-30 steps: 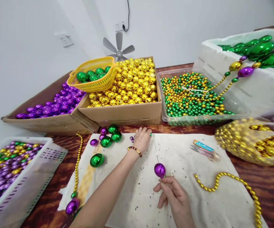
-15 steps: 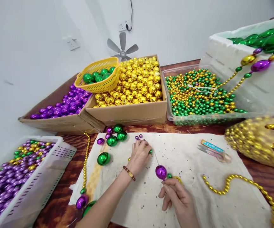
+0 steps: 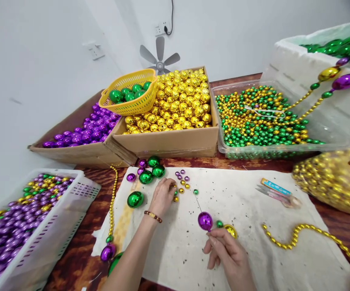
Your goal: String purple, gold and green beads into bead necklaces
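My right hand (image 3: 228, 252) pinches the lower end of a large purple bead (image 3: 205, 221), from which a thin needle or wire points up and left. Beside it lie a small green bead (image 3: 219, 224) and a gold bead (image 3: 230, 231). My left hand (image 3: 163, 196), with a beaded bracelet, is over the white cloth (image 3: 175, 250), its fingers bent together at the small gold and green beads; what they hold, if anything, is hidden. Small purple beads (image 3: 182, 171) lie just beyond. Large green beads (image 3: 135, 199) rest left of my left hand.
Boxes of purple beads (image 3: 80, 155) and gold balls (image 3: 168, 141) stand behind, beside a clear bin (image 3: 241, 150). A white crate (image 3: 80, 190) is at left. Scissors (image 3: 273, 194), a gold bead strand (image 3: 296, 232) and a bag of gold beads (image 3: 320, 178) are at right.
My left hand has moved left, uncovering several small purple, gold and green beads. My right hand stays at the purple bead. The view has shifted slightly.
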Demonstrator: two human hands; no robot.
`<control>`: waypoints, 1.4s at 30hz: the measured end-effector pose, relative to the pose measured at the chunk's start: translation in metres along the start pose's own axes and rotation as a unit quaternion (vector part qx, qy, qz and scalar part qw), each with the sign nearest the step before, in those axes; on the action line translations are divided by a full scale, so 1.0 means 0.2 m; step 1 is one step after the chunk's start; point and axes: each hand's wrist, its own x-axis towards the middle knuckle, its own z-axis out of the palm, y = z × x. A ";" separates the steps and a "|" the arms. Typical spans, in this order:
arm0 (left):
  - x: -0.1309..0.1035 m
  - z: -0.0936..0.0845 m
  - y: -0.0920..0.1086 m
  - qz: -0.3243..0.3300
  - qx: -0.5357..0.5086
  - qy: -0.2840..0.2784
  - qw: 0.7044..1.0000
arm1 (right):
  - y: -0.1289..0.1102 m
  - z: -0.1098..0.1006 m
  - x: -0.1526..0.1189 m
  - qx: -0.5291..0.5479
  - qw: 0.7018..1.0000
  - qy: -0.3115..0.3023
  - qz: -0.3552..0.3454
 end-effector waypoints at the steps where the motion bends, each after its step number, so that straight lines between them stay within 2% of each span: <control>1: 0.01 -0.01 0.00 -0.009 -0.019 -0.001 1.000 | 0.01 0.00 0.00 -0.006 1.000 -0.006 0.001; 4: 0.02 -0.04 0.02 -0.038 -0.091 0.000 0.995 | 0.02 0.01 -0.01 -0.030 0.999 -0.025 -0.002; 7: -0.04 -0.10 0.09 -0.063 -0.197 -0.008 0.978 | 0.02 0.01 0.00 -0.062 0.997 -0.038 -0.018; 8: -0.08 -0.11 0.12 -0.082 -0.272 -0.021 0.959 | 0.02 0.02 0.00 -0.072 0.996 -0.042 -0.023; 9: -0.12 -0.12 0.15 -0.106 -0.361 -0.035 0.926 | 0.02 0.02 0.00 -0.080 0.995 -0.046 -0.028; 12: -0.22 -0.13 0.22 -0.178 -0.597 -0.055 0.780 | 0.00 0.03 0.00 -0.096 0.993 -0.060 -0.032; 13: -0.24 -0.12 0.24 -0.191 -0.632 -0.045 0.750 | 0.00 0.03 0.00 -0.100 0.992 -0.065 -0.030; 15: -0.26 -0.10 0.25 -0.209 -0.667 -0.011 0.715 | -0.01 0.03 -0.01 -0.112 0.991 -0.074 -0.026; 18: -0.28 -0.08 0.25 -0.222 -0.689 0.040 0.689 | -0.02 0.03 -0.02 -0.130 0.989 -0.074 -0.023; 21: -0.29 -0.06 0.25 -0.223 -0.695 0.061 0.681 | -0.02 0.03 -0.03 -0.140 0.988 -0.064 -0.024; 24: -0.30 -0.05 0.26 -0.218 -0.690 0.066 0.687 | -0.03 0.04 -0.03 -0.149 0.987 -0.061 -0.023; 30: -0.31 -0.06 0.30 -0.175 -0.655 0.079 0.731 | -0.03 0.06 -0.03 -0.160 0.986 -0.043 -0.026; 33: -0.34 -0.04 0.34 -0.164 -0.631 0.054 0.756 | -0.03 0.08 -0.01 -0.145 0.988 -0.036 -0.026; 37: -0.39 0.05 0.39 -0.181 -0.625 0.011 0.759 | -0.04 0.12 0.03 -0.140 0.989 -0.051 -0.015; 40: -0.40 0.13 0.45 -0.185 -0.623 0.003 0.760 | -0.05 0.12 0.04 -0.150 0.987 -0.056 -0.012; 42: -0.39 0.16 0.49 -0.181 -0.607 0.008 0.774 | -0.08 0.10 0.05 -0.156 0.985 -0.070 -0.017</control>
